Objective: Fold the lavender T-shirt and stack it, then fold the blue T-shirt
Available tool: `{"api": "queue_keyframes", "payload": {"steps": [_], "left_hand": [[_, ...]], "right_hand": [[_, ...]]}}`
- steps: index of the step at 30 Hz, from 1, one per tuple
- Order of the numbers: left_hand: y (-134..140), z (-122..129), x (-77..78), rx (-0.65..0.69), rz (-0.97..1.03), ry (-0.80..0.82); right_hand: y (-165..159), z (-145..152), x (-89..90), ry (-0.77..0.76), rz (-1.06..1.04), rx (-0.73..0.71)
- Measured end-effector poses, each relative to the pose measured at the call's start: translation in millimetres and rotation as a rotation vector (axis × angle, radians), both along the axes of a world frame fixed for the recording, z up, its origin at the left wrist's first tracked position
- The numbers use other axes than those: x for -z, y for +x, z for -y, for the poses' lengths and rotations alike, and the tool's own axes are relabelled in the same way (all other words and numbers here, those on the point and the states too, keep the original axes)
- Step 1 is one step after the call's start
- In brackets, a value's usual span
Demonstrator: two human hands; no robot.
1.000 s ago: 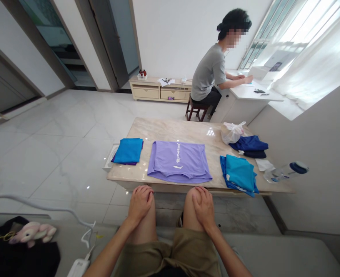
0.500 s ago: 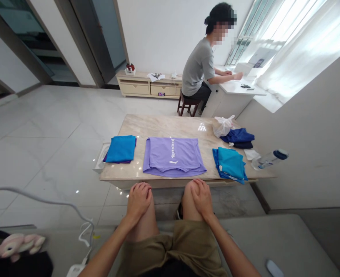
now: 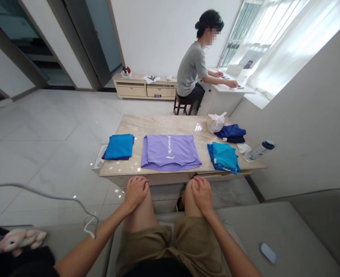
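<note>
My left hand (image 3: 135, 191) rests on my left knee and my right hand (image 3: 201, 193) rests on my right knee; both hold nothing, fingers loosely spread. In front of my knees stands a low marble table (image 3: 164, 124). A purple shirt (image 3: 170, 151) lies flat in its middle, partly folded. To its left sits a folded blue shirt (image 3: 118, 146) on a purple one. To its right lies a turquoise and blue pile (image 3: 223, 157).
At the table's right end are a white plastic bag (image 3: 215, 122), dark blue clothes (image 3: 231, 132) and a lying bottle (image 3: 258, 151). Another person (image 3: 193, 73) sits at a white desk by the window. A pink plush toy (image 3: 15, 240) and cable (image 3: 43, 196) lie at my left, a small mouse-like object (image 3: 267, 252) at my right.
The view has pulled back and shifted, so the table appears farther and more to the left. My hands stay on my knees.
</note>
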State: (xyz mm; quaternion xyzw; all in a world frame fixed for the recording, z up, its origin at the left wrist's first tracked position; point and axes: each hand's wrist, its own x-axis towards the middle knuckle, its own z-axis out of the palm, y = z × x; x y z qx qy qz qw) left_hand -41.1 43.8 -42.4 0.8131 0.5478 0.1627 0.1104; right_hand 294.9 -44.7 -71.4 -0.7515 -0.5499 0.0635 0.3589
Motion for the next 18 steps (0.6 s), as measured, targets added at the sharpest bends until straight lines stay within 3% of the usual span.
{"api": "queue_keyframes", "payload": {"steps": [5, 11, 18], "left_hand": [[18.1, 16.2, 1.8, -0.010, 0.042, 0.080], [30.5, 7.1, 1.9, 0.028, 0.003, 0.034], [18.1, 12.3, -1.7, 0.027, 0.023, 0.057]], "right_hand": [[5.8, -2.3, 2.1, 0.026, -0.068, -0.031], [9.0, 2.9, 8.1, 0.055, -0.108, -0.006], [5.0, -7.2, 0.8, 0.002, -0.084, -0.011]]}}
